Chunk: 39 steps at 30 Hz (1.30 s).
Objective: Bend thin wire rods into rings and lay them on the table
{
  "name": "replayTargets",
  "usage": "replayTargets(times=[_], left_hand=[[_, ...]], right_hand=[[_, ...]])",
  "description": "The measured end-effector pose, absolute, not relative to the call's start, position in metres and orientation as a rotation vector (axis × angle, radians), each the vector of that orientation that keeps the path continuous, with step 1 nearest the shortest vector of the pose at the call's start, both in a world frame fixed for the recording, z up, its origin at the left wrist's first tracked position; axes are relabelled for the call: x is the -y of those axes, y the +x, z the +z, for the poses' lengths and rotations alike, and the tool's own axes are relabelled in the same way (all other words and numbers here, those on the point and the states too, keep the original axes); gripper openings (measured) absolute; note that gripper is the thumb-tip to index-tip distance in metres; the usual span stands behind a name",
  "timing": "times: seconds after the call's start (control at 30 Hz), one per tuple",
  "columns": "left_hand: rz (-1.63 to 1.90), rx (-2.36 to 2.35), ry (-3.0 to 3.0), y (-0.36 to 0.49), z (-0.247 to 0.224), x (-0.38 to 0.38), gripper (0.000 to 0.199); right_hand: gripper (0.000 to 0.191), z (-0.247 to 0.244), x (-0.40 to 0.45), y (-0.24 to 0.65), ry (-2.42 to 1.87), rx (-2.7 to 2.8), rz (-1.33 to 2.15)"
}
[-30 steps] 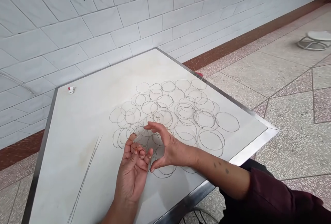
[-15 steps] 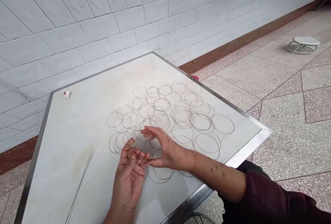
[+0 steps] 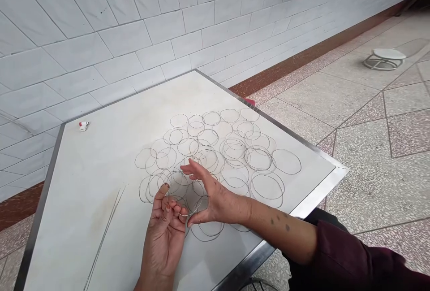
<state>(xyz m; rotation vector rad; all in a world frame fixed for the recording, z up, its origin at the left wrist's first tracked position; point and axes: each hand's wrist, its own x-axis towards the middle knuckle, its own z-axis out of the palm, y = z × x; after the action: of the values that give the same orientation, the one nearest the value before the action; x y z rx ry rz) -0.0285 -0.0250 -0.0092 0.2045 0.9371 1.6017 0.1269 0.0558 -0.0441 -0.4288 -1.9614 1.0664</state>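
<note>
Near the table's front edge my left hand (image 3: 165,241) is palm up, its fingers curled round a thin wire ring (image 3: 192,213). My right hand (image 3: 220,199) comes from the right, thumb and fingers spread in a wide C around the ring's right side, the thumb close to the wire. Many thin wire rings (image 3: 291,161) lie overlapping on the white table (image 3: 101,147), behind and to the right of my hands. Left of my left hand lie a few straight wires (image 3: 104,237).
A small red and white object (image 3: 83,126) lies at the table's far left corner. Behind the table is a tiled wall (image 3: 127,53). A round white stool (image 3: 384,59) stands on the floor at the right.
The whole view has shifted slightly. My right hand's thumb and fingers are a little further apart, and more of the ring shows between my hands. My left hand keeps its hold.
</note>
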Motion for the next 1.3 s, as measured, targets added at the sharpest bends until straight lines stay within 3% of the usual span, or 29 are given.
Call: replayTargets(times=[0.33,0.4,0.53,0.63,1.03,1.3], left_hand=[[1.630,-1.077,0.180,-0.038,-0.010,0.019,0.047],[1.665,-1.102,0.161,-0.042,-0.009,0.017,0.043],[1.717,-1.118,0.171,-0.049,-0.008,0.013,0.038],[1.744,-1.122,0.208,-0.053,-0.007,0.012,0.042],[1.707,-1.555,0.647,-0.101,0.016,0.012,0.046],[1.461,-1.652,0.815,-0.092,0.031,-0.048,0.044]], right_hand=[[0.124,-0.043,-0.057,0.127,-0.388,1.805,1.220],[0.106,-0.042,-0.060,0.130,-0.493,1.680,1.275],[0.050,-0.037,-0.066,0.135,-0.763,1.336,1.407],[0.031,-0.033,-0.068,0.137,-0.816,1.262,1.470],[0.019,-0.025,-0.069,0.142,-0.913,1.327,1.512],[0.020,-0.022,-0.067,0.144,-0.938,1.396,1.486]])
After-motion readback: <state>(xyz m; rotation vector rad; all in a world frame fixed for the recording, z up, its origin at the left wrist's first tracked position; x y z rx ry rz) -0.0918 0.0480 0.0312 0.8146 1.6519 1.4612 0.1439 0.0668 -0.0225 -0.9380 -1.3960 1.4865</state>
